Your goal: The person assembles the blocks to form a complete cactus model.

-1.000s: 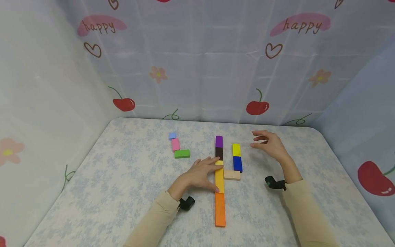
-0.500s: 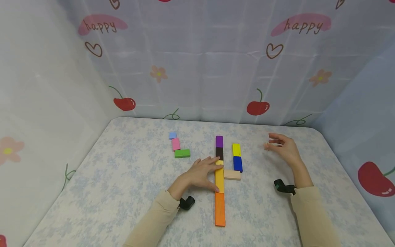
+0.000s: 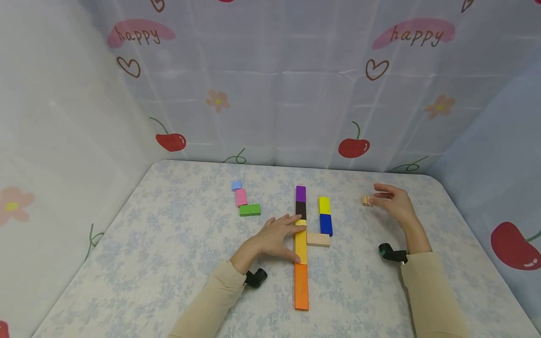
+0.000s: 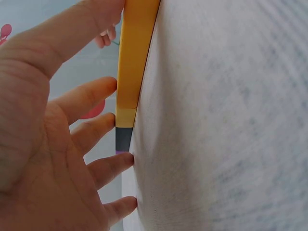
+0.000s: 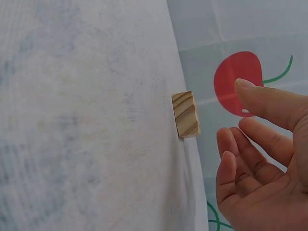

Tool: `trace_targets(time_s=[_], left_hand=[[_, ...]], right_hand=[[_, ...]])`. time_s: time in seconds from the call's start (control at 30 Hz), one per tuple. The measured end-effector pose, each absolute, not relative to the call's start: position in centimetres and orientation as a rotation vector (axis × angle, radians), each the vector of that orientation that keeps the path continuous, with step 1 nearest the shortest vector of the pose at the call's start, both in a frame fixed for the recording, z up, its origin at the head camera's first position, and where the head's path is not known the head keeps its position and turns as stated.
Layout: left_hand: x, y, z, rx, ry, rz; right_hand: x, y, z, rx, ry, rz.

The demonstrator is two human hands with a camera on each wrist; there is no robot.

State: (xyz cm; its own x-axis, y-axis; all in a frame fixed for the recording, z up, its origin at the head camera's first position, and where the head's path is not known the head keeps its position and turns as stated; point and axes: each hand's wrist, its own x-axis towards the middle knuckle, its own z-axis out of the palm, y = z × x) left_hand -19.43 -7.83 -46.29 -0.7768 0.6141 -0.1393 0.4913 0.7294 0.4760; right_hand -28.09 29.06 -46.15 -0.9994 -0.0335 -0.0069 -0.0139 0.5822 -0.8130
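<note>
Tabletop (image 3: 177, 244): left hand (image 3: 272, 237) spread against yellow block (image 3: 301, 246); right hand (image 3: 396, 204) (empty, fingers parted) near striped block (image 5: 186, 115).

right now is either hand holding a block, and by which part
Nothing is gripped: the left hand only touches the long row of blocks; the right hand is near the small wooden block, apart from it.

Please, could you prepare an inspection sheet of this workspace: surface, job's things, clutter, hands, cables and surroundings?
Surface: pale, patterned tabletop.
Job's things: column includes purple block, black block, amber block and orange block; striped wooden block is apart, towards the right; other blocks on both sides.
Clutter: nothing seen.
Left hand: touches amber block.
Right hand: beside striped wooden block, not touching.
Cables: nothing seen.
Surroundings: printed backdrop behind the table.
</note>
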Motion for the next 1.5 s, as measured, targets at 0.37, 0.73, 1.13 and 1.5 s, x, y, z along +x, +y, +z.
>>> trace_targets(time_s=[0.37, 0.73, 1.13, 1.5], left_hand=[[-19.4, -7.8, -46.3, 0.858, 2.643, 0.605], [-19.6, -7.8, -46.5, 0.86, 2.645, 0.593], [-19.5, -7.8, -46.5, 0.859, 2.651, 0.581], [-19.4, -7.8, -46.2, 0.853, 2.647, 0.583]], right_hand=[[-28.6, 29.5, -46.8, -0.03, 2.713, -1.394], [-29.2, 29.5, -47.6, -0.014, 2.74, -1.322], [-29.2, 29.4, -47.9, -0.048, 2.785, -1.271], [-29.3, 29.7, -48.2, -0.051, 2.796, -1.272]])
